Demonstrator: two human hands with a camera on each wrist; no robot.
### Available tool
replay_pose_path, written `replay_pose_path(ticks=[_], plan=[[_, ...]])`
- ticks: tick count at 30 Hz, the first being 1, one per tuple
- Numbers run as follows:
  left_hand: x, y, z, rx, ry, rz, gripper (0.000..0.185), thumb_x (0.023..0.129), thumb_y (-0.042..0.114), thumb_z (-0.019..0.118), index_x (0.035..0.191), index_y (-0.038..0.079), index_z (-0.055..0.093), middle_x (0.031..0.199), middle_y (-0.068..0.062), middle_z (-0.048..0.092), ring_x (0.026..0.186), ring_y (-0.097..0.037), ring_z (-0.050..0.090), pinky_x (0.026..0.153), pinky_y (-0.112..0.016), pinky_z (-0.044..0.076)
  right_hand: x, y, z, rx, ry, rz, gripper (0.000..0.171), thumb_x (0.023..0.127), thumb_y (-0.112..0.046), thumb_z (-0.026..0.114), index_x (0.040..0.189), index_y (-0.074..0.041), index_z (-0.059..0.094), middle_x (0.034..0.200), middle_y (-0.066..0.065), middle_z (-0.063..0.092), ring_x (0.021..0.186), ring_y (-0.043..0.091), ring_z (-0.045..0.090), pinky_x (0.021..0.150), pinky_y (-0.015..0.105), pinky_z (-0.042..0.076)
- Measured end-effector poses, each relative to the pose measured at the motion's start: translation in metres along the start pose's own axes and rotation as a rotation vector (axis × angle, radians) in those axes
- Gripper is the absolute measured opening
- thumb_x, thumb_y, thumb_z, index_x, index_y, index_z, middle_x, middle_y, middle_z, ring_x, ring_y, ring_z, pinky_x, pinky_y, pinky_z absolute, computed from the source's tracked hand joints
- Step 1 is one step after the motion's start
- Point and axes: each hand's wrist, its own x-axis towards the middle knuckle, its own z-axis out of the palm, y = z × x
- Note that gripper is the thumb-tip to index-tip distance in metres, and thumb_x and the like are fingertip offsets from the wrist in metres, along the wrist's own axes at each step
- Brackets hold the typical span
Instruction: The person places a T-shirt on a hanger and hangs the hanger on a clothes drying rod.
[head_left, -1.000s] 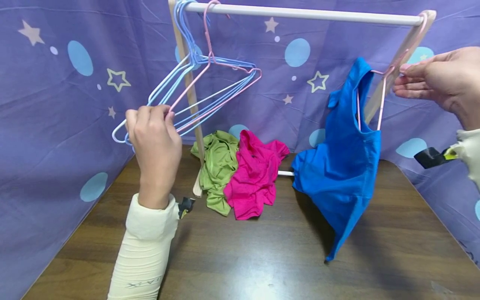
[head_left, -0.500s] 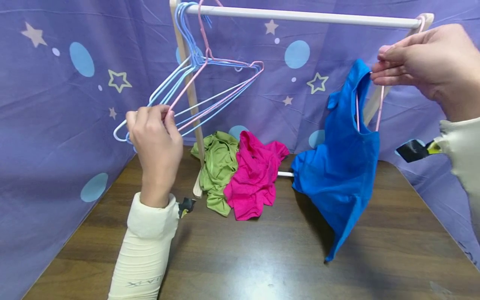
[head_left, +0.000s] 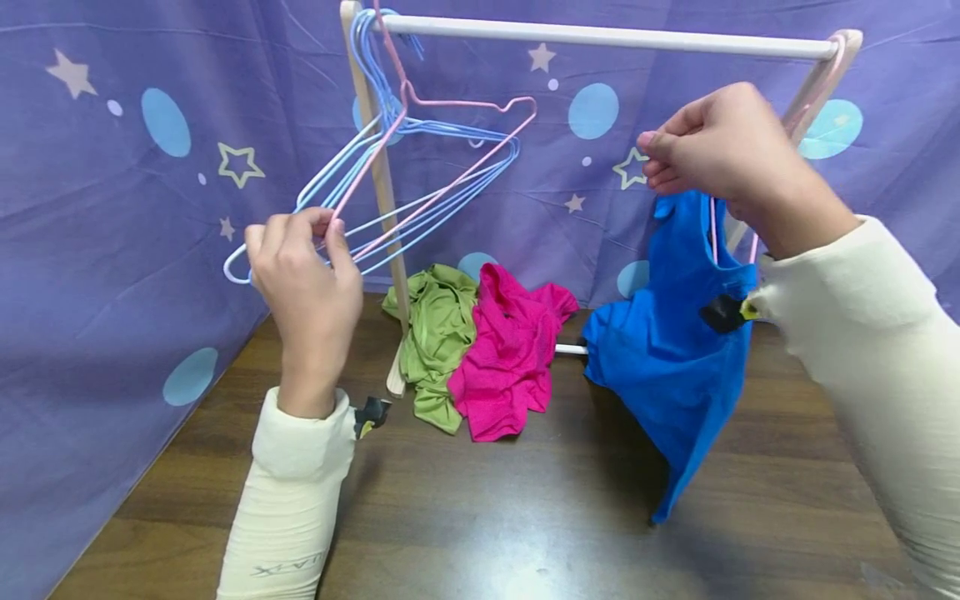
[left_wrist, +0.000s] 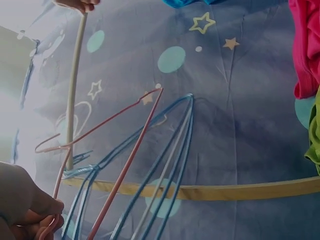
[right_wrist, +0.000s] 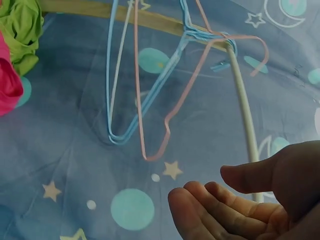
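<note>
The left hand [head_left: 306, 287] is raised on an upright forearm in a cream sleeve, back of the hand toward the head camera, fingers curled and thumb pressed against the fingertips in a pinch — the left wrist view shows the same tight curl. The right hand [head_left: 712, 150] comes in from the right on a bent arm, also cream-sleeved, held high; its fingers lie loosely together, slightly bent, palm open in the right wrist view — gripping nothing.
</note>
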Motion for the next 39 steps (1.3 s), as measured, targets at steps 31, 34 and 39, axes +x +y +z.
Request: replay_pose_path(ticks=[31, 34, 39], plan=[[-0.004, 0.009, -0.008, 0.07, -0.356, 0.108, 0.004, 0.086, -0.006, 0.067, 0.087, -0.008, 0.07, 0.084, -0.022, 0.067, 0.082, -0.045, 0.051, 0.083, -0.053, 0.04, 0.034, 0.042, 0.1, -0.041, -0.095, 0.108, 0.035, 0.1, -0.027, 0.068, 0.104, 0.007, 0.071, 0.084, 0.013, 0.071, 0.075, 0.021, 0.072, 0.072, 0.03, 0.061], [-0.005, 0.007, -0.005, 0.077, -0.397, 0.113, 0.004, 0.086, -0.005, 0.067, 0.087, -0.008, 0.07, 0.084, -0.023, 0.067, 0.081, -0.044, 0.051, 0.082, -0.052, 0.04, 0.037, 0.047, 0.112, -0.02, -0.115, 0.137, 0.033, 0.1, -0.025, 0.068, 0.105, 0.007, 0.07, 0.084, 0.014, 0.071, 0.072, 0.019, 0.071, 0.07, 0.03, 0.061], [-0.007, 0.002, 0.002, 0.101, -0.489, 0.101, 0.005, 0.087, -0.003, 0.067, 0.088, -0.007, 0.07, 0.086, -0.023, 0.068, 0.082, -0.043, 0.052, 0.083, -0.052, 0.04, 0.042, 0.059, 0.133, 0.013, -0.155, 0.156, 0.029, 0.1, -0.021, 0.066, 0.105, 0.008, 0.068, 0.082, 0.013, 0.071, 0.066, 0.016, 0.07, 0.068, 0.031, 0.062]])
